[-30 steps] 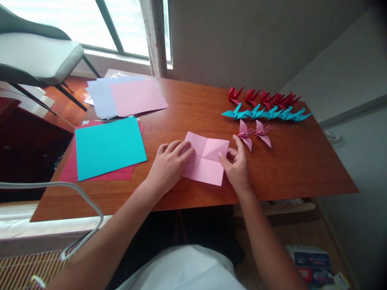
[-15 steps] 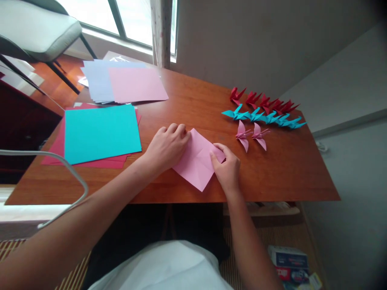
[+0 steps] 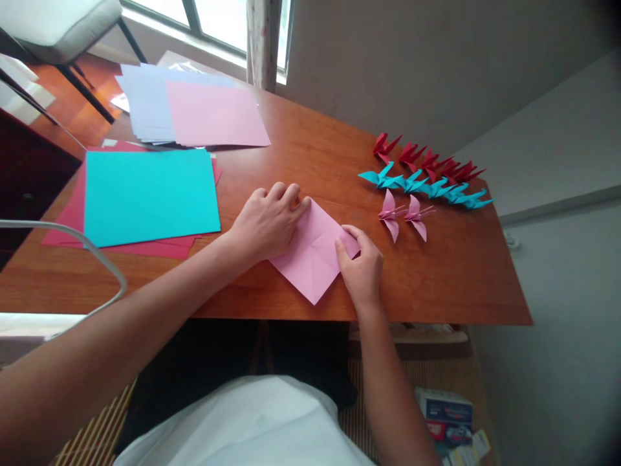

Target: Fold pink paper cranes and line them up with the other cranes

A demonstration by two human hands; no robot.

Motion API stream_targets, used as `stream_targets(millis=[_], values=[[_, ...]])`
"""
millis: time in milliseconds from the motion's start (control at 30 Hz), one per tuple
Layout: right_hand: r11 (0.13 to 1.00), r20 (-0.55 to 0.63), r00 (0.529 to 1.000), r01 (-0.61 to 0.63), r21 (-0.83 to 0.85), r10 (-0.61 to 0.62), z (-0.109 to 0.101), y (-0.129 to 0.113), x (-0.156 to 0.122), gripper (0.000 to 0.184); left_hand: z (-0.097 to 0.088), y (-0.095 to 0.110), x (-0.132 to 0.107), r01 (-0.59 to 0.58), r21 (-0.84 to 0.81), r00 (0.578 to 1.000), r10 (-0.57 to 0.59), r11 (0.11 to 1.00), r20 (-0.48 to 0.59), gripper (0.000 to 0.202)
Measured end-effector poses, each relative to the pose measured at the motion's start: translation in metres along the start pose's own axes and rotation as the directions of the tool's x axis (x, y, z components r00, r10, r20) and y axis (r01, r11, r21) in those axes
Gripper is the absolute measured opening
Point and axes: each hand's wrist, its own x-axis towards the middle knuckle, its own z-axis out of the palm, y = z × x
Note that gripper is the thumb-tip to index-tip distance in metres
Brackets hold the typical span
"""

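Note:
A creased pink paper square (image 3: pixel 313 255) lies on the wooden table (image 3: pixel 301 162), turned like a diamond near the front edge. My left hand (image 3: pixel 266 223) rests on its left corner, fingers curled and pressing the sheet down. My right hand (image 3: pixel 361 265) pinches the square's right corner between thumb and fingers. Two pink folded cranes (image 3: pixel 402 213) stand just right of my right hand.
A row of teal cranes (image 3: pixel 427 184) and a row of red cranes (image 3: pixel 427 158) line the table's right side. A teal sheet (image 3: pixel 148 194) lies on red sheets (image 3: pixel 68 217) at left, pink (image 3: pixel 213 116) and pale blue (image 3: pixel 140 103) sheets behind. A chair (image 3: pixel 58 26) stands by the window.
The pink square has been turned from lying square to a diamond. My right hand has closed on its right corner, and my left hand has slid to the left corner.

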Motion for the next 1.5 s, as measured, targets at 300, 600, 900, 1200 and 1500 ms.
stream_targets(millis=[300, 600, 900, 1200, 1500], values=[[1.0, 0.012, 1.0, -0.003, -0.003, 0.003, -0.003, -0.003, 0.0, 0.025, 0.005, -0.002, -0.001, 0.021, -0.004, 1.0, -0.021, 1.0, -0.01, 0.043], [1.0, 0.015, 1.0, -0.005, -0.009, 0.006, -0.003, -0.004, -0.001, 0.023, 0.001, -0.001, -0.002, 0.038, -0.023, 0.999, -0.037, 0.999, 0.009, 0.041], [1.0, 0.015, 1.0, -0.012, 0.007, 0.012, -0.006, -0.004, -0.003, 0.024, -0.002, 0.0, -0.004, 0.039, 0.001, 0.998, -0.039, 0.999, 0.045, 0.044], [0.988, 0.033, 0.989, -0.148, 0.035, 0.146, -0.009, -0.001, -0.011, 0.035, -0.003, -0.001, -0.005, 0.067, -0.077, 0.993, -0.059, 0.995, 0.097, 0.05], [0.96, 0.06, 0.959, -0.278, 0.031, 0.276, -0.012, -0.004, -0.016, 0.028, -0.005, 0.002, -0.004, 0.094, -0.046, 0.984, -0.086, 0.995, 0.155, 0.055]])
